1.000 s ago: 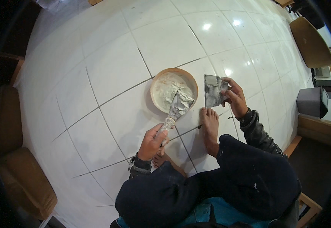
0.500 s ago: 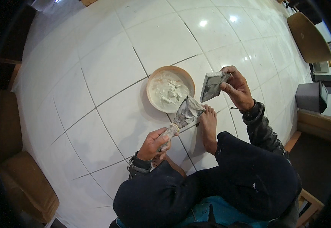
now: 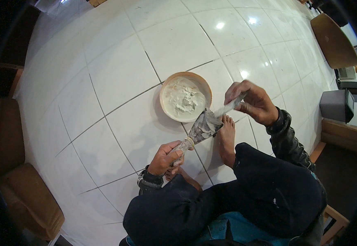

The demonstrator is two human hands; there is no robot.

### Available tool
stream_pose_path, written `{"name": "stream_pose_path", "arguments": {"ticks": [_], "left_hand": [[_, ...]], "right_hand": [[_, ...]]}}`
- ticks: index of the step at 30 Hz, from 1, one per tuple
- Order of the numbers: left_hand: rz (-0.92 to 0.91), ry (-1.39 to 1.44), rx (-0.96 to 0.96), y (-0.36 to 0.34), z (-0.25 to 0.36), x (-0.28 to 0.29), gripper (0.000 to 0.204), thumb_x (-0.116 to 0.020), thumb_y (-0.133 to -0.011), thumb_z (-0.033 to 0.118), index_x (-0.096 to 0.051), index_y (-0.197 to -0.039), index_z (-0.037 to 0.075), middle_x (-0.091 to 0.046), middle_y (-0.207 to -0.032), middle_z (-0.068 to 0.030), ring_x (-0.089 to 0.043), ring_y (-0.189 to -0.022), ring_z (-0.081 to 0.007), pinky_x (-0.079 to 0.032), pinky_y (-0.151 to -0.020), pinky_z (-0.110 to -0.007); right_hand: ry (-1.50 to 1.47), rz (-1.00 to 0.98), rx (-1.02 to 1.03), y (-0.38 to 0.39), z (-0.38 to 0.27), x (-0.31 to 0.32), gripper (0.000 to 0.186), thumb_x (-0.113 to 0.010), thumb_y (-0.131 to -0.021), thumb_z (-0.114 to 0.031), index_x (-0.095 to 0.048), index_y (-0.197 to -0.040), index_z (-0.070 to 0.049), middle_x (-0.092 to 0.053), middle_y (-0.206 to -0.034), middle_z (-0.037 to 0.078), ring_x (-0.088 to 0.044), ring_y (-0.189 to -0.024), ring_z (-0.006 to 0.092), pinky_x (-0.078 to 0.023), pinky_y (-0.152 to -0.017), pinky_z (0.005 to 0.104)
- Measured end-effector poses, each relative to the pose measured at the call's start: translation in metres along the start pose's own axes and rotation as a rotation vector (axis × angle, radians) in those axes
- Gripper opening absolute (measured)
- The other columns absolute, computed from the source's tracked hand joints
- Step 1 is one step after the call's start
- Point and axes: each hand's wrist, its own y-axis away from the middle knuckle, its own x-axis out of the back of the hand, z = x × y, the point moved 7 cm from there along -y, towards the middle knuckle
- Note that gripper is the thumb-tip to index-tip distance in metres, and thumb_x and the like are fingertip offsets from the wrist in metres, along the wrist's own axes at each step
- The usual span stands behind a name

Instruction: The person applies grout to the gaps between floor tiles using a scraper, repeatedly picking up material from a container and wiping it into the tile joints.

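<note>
My left hand (image 3: 165, 160) is closed around the handle of a putty knife (image 3: 204, 126), whose blade is coated in off-white paste and angled up to the right. My right hand (image 3: 252, 102) pinches a flat scraper plate (image 3: 227, 108), seen nearly edge-on, with its lower end touching or very close over the paste on the knife blade. Just beyond the knife, a round peach-rimmed tub (image 3: 201, 80) of creamy white paste sits on the white tiled floor (image 3: 117, 102). My bare right foot (image 3: 226, 143) is beneath my right hand.
Brown cushioned furniture (image 3: 33, 197) stands at the left. At the right are a brown seat (image 3: 330, 41), a grey box-shaped object (image 3: 335, 104) and a wooden ledge (image 3: 340, 137). My knees in dark trousers fill the lower middle.
The knife has come out of the tub toward the lower right. My right hand has turned the scraper from face-up to edge-on and brought it down to the knife blade.
</note>
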Motion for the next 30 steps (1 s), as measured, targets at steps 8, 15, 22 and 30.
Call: {"name": "stream_pose_path", "arguments": {"ticks": [8,15,22,30], "left_hand": [[0.131,-0.162,-0.044,0.008,-0.002,0.001,0.032,-0.054,-0.094,0.022,-0.061,-0.115,-0.001,-0.047,-0.06,0.0027,-0.038,-0.041,-0.0038,-0.031,-0.038,-0.02],[0.19,-0.168,0.037,0.014,-0.009,0.009,0.033,-0.054,-0.092,0.022,-0.061,-0.113,-0.002,-0.049,-0.061,0.0016,-0.04,-0.041,-0.0045,-0.033,-0.039,-0.021],[0.114,-0.126,-0.113,0.019,-0.002,0.013,0.035,-0.059,-0.091,0.023,-0.061,-0.114,-0.003,-0.052,-0.064,0.0001,-0.044,-0.047,-0.0062,-0.038,-0.045,-0.022],[0.0,-0.046,-0.19,0.013,-0.015,0.02,0.038,-0.063,-0.088,0.025,-0.061,-0.114,-0.003,-0.053,-0.067,-0.0001,-0.048,-0.056,-0.007,-0.04,-0.051,-0.023]], "right_hand": [[0.408,-0.385,-0.036,-0.013,-0.012,-0.017,0.023,-0.064,-0.082,0.004,-0.067,-0.103,-0.005,-0.065,-0.106,0.009,-0.056,-0.106,0.0275,-0.047,-0.095,0.0411],[0.831,-0.385,-0.029,-0.008,0.009,-0.007,0.021,-0.065,-0.082,0.005,-0.067,-0.097,-0.008,-0.064,-0.096,0.007,-0.058,-0.099,0.0257,-0.048,-0.088,0.0388],[0.67,-0.04,-0.167,0.002,0.017,0.021,0.022,-0.062,-0.084,0.001,-0.061,-0.106,-0.002,-0.063,-0.095,0.009,-0.06,-0.094,0.0229,-0.049,-0.085,0.0359],[0.372,0.042,-0.194,-0.004,0.008,0.015,0.024,-0.053,-0.084,-0.008,-0.066,-0.102,0.0,-0.063,-0.1,0.011,-0.062,-0.095,0.0199,-0.053,-0.084,0.0359]]}}
